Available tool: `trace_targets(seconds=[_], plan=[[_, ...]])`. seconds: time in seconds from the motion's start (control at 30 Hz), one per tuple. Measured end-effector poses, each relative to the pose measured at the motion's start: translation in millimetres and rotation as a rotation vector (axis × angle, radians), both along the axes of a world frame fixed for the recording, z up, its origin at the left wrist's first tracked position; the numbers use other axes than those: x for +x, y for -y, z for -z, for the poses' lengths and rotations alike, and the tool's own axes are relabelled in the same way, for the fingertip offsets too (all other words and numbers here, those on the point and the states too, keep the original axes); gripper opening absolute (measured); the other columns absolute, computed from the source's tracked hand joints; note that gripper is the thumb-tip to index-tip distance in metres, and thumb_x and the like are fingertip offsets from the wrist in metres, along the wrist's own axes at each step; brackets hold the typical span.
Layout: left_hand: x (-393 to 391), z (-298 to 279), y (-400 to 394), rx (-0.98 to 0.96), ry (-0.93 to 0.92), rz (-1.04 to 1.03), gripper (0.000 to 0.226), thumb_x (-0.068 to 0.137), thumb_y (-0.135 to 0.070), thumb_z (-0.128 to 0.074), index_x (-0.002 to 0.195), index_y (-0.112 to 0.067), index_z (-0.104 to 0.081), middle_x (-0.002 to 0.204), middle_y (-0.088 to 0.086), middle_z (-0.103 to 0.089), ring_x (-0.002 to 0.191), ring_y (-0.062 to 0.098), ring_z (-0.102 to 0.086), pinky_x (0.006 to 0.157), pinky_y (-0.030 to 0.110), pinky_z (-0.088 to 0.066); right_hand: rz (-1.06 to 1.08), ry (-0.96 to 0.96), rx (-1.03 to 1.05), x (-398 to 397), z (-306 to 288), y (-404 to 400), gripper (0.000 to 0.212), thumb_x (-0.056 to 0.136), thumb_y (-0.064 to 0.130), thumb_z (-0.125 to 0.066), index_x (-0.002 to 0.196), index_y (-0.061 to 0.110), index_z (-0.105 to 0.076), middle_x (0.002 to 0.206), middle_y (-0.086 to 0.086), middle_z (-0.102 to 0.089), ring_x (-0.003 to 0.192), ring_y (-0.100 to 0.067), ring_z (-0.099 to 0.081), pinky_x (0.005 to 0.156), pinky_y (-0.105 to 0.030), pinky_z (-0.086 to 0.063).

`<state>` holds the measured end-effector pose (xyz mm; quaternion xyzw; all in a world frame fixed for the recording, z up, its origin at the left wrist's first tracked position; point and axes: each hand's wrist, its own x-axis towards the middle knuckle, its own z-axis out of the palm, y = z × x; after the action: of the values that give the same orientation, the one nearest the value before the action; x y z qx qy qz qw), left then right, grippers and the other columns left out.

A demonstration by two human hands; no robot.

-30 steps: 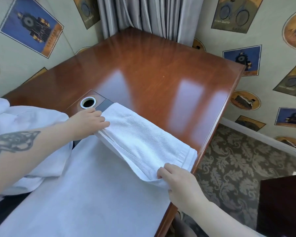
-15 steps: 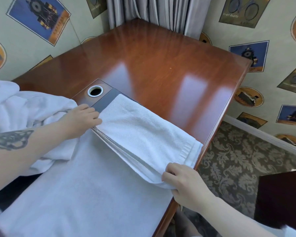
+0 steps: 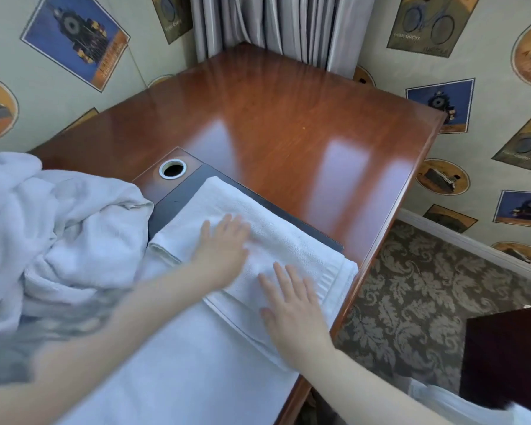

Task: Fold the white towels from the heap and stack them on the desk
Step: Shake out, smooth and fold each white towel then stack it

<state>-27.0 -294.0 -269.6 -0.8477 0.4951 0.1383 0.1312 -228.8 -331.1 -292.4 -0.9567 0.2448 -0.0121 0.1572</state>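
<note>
Your left hand [image 3: 223,250] and right hand [image 3: 292,305] both lie flat, fingers spread, on the folded white terry towel [image 3: 276,240]; the crumpled white heap [image 3: 59,234] sits beside your left hand.

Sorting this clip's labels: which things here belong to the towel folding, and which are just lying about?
Job:
folded towel, under both flat hands: left hand, right hand
towel heap
desk

Lying about:
cable grommet
curtain
dark cabinet
</note>
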Motion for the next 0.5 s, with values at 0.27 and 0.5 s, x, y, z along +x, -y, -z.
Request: trace_targets(seconds=[0.27,0.5], plan=[[-9,51,-3,-0.265,-0.014,-0.123,0.063,0.091,-0.057,0.002,0.148,-0.04,0.022,0.161,-0.011,0.016,0.148,0.019,0.018,0.113,0.061,0.005,0.157,0.093,0.014,27,-4,2,0.044,0.095,0.037,-0.039,0.134,0.021,-0.054,0.149,-0.007,-0.045,0.138,-0.028,-0.042,0.11,-0.041,-0.034],[17,57,22,-0.334,-0.091,-0.058,0.06,0.097,-0.056,-0.011,0.151,-0.043,0.012,0.159,-0.021,0.019,0.147,0.009,0.019,0.115,0.057,0.01,0.2,-0.162,-0.085,50,30,58,0.065,0.101,0.057,-0.014,0.156,0.029,0.005,0.163,0.003,0.015,0.148,-0.02,0.022,0.119,-0.041,0.016]])
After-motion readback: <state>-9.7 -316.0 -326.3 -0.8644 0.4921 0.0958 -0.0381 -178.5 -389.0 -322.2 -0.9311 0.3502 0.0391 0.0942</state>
